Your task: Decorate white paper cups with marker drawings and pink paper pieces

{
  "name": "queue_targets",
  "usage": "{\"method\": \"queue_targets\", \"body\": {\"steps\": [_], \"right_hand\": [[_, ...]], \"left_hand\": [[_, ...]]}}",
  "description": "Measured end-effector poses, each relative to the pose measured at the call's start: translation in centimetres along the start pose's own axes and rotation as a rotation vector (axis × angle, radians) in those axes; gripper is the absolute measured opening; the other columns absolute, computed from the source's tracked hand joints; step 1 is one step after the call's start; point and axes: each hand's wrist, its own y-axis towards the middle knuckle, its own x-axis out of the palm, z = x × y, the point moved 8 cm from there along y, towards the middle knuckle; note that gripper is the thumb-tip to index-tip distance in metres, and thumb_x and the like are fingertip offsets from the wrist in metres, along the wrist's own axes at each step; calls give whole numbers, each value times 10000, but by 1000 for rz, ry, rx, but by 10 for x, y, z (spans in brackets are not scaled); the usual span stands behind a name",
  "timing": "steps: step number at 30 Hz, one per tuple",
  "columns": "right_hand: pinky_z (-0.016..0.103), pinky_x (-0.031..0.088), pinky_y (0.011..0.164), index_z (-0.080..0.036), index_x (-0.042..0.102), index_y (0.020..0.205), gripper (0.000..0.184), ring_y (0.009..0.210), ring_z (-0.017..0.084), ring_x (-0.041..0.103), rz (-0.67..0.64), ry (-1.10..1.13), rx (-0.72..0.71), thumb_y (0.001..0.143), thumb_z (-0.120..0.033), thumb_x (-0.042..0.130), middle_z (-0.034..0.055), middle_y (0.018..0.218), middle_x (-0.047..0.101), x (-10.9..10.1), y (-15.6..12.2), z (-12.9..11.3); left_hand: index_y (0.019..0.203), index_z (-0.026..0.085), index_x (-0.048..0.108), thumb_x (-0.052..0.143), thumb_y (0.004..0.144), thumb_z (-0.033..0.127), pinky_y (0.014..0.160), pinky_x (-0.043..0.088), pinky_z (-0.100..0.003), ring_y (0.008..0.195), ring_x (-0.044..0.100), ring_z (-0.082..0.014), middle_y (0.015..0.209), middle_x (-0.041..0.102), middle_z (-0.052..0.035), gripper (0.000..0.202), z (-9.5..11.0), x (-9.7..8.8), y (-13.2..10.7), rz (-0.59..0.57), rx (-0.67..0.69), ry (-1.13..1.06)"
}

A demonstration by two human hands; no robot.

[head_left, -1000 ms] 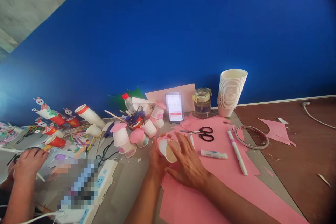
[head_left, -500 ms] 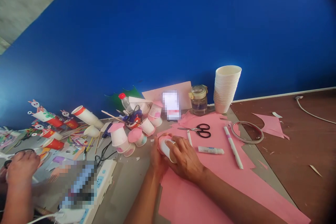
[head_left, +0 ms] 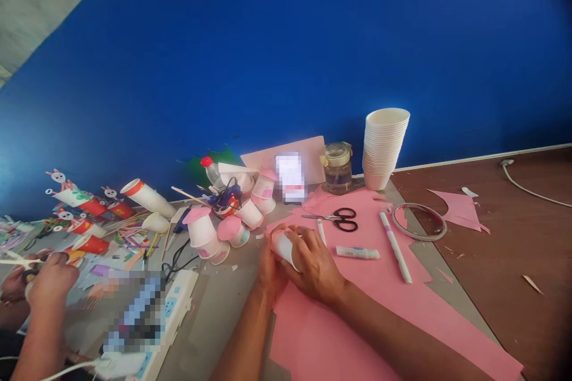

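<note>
Between my two hands is a white paper cup [head_left: 284, 248], tilted, with pink paper at its far end. My left hand [head_left: 269, 265] wraps the cup from the left, its fingers partly hidden behind it. From the right, my right hand [head_left: 316, 262] curls its fingers over the cup's side. Under my forearms lies a large pink paper sheet [head_left: 322, 333]. Black-handled scissors [head_left: 344, 219], a glue tube [head_left: 357, 252] and a white marker [head_left: 395, 247] rest on the pink paper to the right of my hands.
A tall stack of paper cups [head_left: 385, 149] stands beside a lidded glass jar [head_left: 337, 166] and a lit phone [head_left: 291, 177]. Cups with pink tops [head_left: 201, 232] cluster at left. A tape ring [head_left: 419, 222] lies right. Near a power strip [head_left: 172, 315], a co-worker's hands [head_left: 53, 280] hold scissors.
My hands stay around the cup, with the right fingers slightly shifted on it. At the left, the co-worker's hands have moved right and scissors now show in them. The view has shifted slightly.
</note>
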Motion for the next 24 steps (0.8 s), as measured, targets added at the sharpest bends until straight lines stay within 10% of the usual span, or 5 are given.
{"method": "queue_targets", "body": {"steps": [24], "right_hand": [[504,458,862,-184,309,1329,546,1069,303,492,208,89,49,835,-244,535,160,1159,476,-20,-3,16]], "left_hand": [[987,164,676,665,778,398,859,464,-328,914,618,-208,970,689,-60,314,14,3,2,-30,190,101]]}}
